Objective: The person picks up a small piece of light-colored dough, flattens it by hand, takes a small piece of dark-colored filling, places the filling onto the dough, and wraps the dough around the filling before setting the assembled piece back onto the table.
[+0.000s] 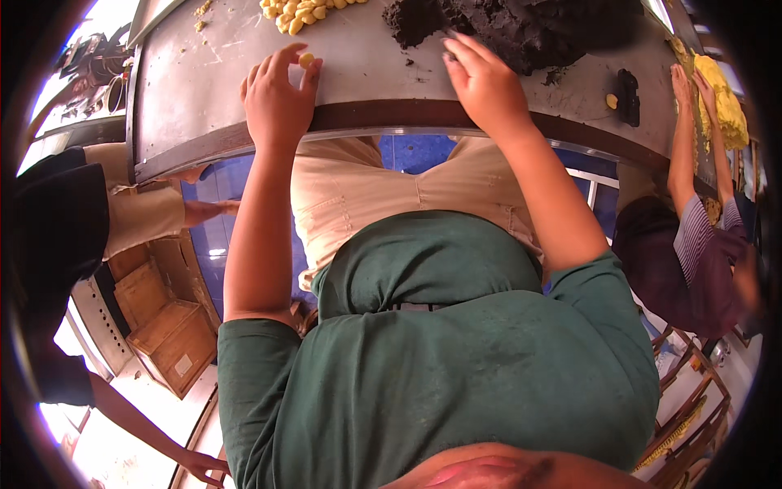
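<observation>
My left hand [281, 96] is over the near part of the metal-topped table [366, 69], thumb and forefinger curled around a small yellow dough ball [305, 60]. To the right, my right hand [491, 91] has its fingertips drawn together, with a small dark bit at the tips that looks like dough. Just beyond those fingers spreads a crumbly mass of dark, almost black dough [529, 37]. A pile of yellow dough pieces [301, 12] sits at the far edge of the view, past my left hand.
Toward the right lie a dark flat piece [627, 98] and a yellow piece [611, 101]. A co-worker's hands [692, 85] touch a large yellow dough mass [721, 102] at the right. Another person [57, 220] stands at the left, near a wooden box [173, 342].
</observation>
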A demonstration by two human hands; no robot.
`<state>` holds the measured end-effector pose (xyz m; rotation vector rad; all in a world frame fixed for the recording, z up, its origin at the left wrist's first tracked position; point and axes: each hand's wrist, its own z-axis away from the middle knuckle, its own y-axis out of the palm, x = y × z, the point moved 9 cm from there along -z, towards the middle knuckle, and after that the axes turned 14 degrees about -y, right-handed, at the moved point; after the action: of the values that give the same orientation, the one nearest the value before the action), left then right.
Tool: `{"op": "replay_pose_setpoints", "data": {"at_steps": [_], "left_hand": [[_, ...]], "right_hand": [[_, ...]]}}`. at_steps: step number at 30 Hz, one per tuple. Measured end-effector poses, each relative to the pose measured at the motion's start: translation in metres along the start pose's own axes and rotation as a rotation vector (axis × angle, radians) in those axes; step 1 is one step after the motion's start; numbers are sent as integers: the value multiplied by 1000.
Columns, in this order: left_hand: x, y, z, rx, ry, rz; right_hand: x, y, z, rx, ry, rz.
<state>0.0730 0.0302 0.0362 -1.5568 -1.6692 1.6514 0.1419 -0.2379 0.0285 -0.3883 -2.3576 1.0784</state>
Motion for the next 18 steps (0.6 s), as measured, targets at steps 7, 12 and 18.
{"op": "replay_pose_setpoints", "data": {"at_steps": [7,12,18], "left_hand": [[5,10,-5,-10,44,-36],[3,4,-5,-20,17,-131],[-5,5,-2,12,40,31]], "right_hand": [[36,0,-14,-65,-147,-73],[41,11,-50,-23,-228,-70],[9,-8,17,5,113,136]]}}
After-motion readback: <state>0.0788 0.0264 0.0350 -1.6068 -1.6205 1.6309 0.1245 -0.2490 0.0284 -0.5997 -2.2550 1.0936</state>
